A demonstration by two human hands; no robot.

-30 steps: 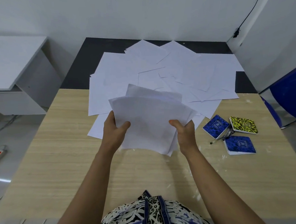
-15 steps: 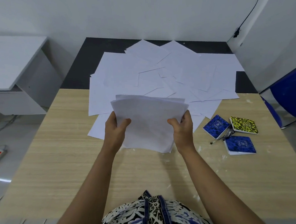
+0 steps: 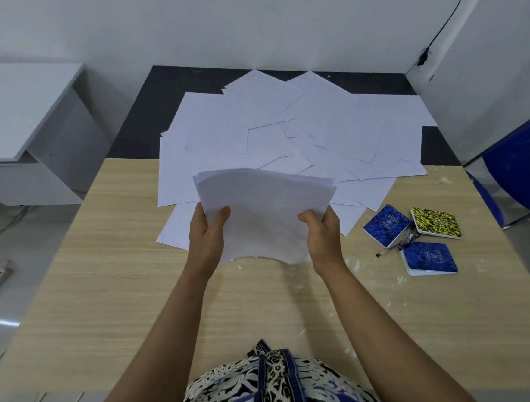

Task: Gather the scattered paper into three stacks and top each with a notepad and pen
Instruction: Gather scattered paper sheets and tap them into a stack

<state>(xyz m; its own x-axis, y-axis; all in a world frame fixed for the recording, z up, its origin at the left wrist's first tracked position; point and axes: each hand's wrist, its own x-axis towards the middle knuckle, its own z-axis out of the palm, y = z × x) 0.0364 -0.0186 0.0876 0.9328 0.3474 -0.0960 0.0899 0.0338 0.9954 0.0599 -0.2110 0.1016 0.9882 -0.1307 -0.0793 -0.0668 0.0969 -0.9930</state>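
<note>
Notepad (image 3: 386, 225) cover emblems are too blurred to read.

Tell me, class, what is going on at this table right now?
A person holds a bundle of white sheets above the wooden table, the left hand and right hand gripping its sides. Many loose sheets lie scattered beyond it. Two blue notepads, a yellow notepad and pens lie to the right, none on a stack yet.
</note>
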